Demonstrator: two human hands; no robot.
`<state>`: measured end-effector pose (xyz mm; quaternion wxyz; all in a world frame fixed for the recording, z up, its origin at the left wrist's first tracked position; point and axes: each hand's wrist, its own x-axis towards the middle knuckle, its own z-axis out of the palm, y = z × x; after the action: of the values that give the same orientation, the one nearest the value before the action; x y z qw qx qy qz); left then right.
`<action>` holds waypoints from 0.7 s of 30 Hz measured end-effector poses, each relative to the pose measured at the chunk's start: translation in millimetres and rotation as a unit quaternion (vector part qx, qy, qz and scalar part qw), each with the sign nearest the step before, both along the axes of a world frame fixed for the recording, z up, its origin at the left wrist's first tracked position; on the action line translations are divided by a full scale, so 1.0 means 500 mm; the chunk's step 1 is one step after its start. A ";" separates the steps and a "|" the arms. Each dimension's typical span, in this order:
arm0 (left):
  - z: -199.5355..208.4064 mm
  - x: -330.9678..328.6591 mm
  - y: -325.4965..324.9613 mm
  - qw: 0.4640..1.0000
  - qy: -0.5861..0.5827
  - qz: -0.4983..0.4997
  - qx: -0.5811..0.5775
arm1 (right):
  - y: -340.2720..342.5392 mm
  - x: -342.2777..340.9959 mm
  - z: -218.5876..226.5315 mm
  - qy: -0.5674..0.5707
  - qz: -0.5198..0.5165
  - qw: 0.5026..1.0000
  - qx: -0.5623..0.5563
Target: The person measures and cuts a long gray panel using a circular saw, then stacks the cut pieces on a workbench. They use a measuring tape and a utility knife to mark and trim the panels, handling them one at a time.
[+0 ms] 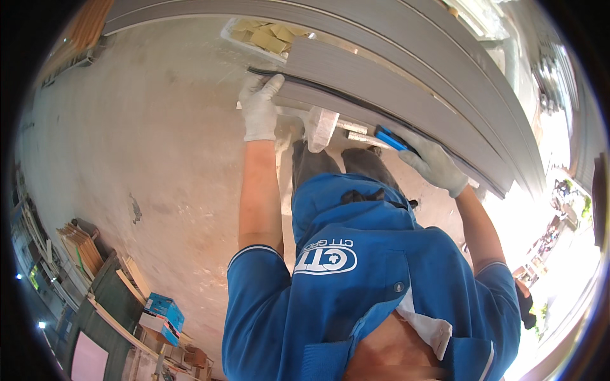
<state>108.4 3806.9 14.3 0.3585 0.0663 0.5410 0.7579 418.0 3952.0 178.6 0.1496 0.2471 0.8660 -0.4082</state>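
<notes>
notably, largest item is the long grey plank (394, 89), landmark for all below. black flexible strip (343, 95) runs lengthwise along the plank, its end jutting past the plank's left end. white crate (229, 36) of tan pieces: beyond the plank. left gloved hand (259, 108), at plank's left end: fingers pinching strip. right gloved hand (438, 164), plank's near edge: fingers wrapped round blue-and-black hand tool (390, 138).

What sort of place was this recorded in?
Probably a workshop or small factory: long grey panels, a blue tool in the gloved right hand, and brown boards at lower left.
</notes>
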 end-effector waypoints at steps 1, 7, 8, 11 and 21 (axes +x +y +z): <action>-0.004 0.000 0.003 1.000 -0.001 0.008 0.004 | 0.002 -0.029 -0.007 -0.017 -0.006 0.998 0.064; -0.016 0.007 0.011 0.999 -0.022 0.027 0.033 | -0.056 -0.206 -0.078 0.020 0.041 0.984 0.171; -0.014 0.008 0.011 0.999 -0.023 0.024 0.038 | -0.064 -0.222 -0.083 0.003 0.039 0.982 0.186; -0.006 0.012 0.012 0.998 -0.038 0.034 0.022 | -0.082 -0.257 -0.091 0.004 0.038 0.975 0.220; 0.001 0.012 0.024 0.997 -0.059 0.045 0.017 | -0.062 -0.281 -0.060 0.020 -0.058 0.995 0.077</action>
<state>114.4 3818.9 15.1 0.3537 0.0034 0.5082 0.7853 277.3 3920.9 148.6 0.0885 0.2997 0.8816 -0.3537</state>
